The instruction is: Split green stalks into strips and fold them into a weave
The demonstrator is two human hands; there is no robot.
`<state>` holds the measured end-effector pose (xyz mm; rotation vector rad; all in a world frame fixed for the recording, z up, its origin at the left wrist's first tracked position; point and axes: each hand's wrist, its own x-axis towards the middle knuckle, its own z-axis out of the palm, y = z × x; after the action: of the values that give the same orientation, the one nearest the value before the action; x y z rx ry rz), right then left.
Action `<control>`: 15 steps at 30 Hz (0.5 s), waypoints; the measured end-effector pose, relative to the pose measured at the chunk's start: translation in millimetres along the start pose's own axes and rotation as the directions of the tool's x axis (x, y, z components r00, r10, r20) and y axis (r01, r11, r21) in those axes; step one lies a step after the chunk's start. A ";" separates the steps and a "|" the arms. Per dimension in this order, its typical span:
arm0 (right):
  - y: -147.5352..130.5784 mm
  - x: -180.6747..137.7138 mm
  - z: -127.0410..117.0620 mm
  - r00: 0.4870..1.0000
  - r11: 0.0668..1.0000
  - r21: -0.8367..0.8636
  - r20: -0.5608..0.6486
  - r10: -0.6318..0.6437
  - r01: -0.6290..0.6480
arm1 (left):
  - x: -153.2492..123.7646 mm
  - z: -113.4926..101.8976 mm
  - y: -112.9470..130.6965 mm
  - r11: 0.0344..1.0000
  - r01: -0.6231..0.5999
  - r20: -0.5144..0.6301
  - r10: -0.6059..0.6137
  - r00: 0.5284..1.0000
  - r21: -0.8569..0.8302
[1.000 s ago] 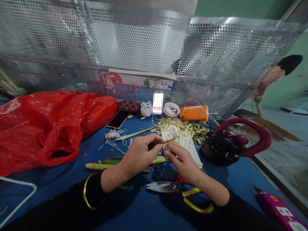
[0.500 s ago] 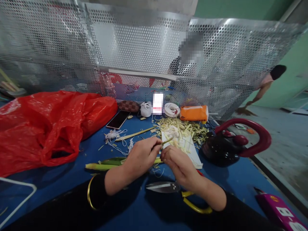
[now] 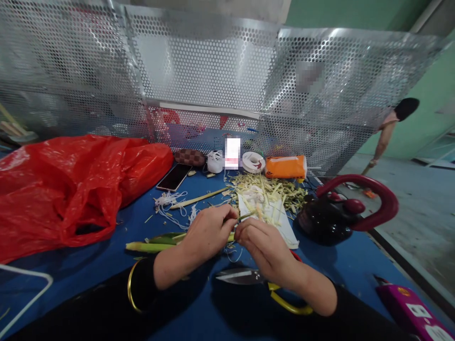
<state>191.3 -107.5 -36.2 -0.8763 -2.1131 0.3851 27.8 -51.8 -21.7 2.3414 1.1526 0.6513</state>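
Near the middle of the blue table, my left hand point(image 3: 209, 230) pinches a thin green plant strip point(image 3: 246, 216), whose tip sticks out past the fingertips. My right hand point(image 3: 265, 246) is closed close beside it, fingertips pressed together; what they hold, if anything, is hidden. Under my right hand lie scissors point(image 3: 240, 276) with yellow and red on their handles, the blades pointing left. Green leafy stalks point(image 3: 151, 246) lie under and left of my left hand. Beyond the hands, plant shavings point(image 3: 272, 187) are heaped around and over a white sheet point(image 3: 286, 232).
A red plastic bag point(image 3: 88, 184) covers the left side, beside a phone point(image 3: 174, 177) and tangled white string point(image 3: 170, 201). A tape roll point(image 3: 253, 162) and orange pack point(image 3: 286, 167) stand at the back. A dark kettle point(image 3: 325, 220) and purple box point(image 3: 415, 308) are at right.
My hands stay almost in place, while the strip's tip has dipped slightly. Behind the perforated screen a person has shifted right, and another person's arm at far right has moved.
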 end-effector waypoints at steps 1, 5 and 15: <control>-1.9 0.8 -2.2 1.000 1.000 -0.002 -0.021 0.015 -0.015 | -0.6 -0.5 0.9 0.999 -0.012 0.036 0.010 0.999 0.029; -2.3 4.2 -13.0 0.990 0.994 0.036 -0.097 0.106 -0.103 | -6.3 -0.3 5.6 0.989 -0.129 0.209 0.111 0.971 0.072; 37.9 2.8 -8.2 0.905 0.858 0.330 -0.025 0.424 -0.393 | -0.6 -9.1 11.0 0.799 0.055 0.144 0.040 0.989 -0.599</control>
<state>213.7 -78.6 -49.5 -1.1228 -1.6993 0.8630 28.8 -56.7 -8.3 1.7973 0.7372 0.7000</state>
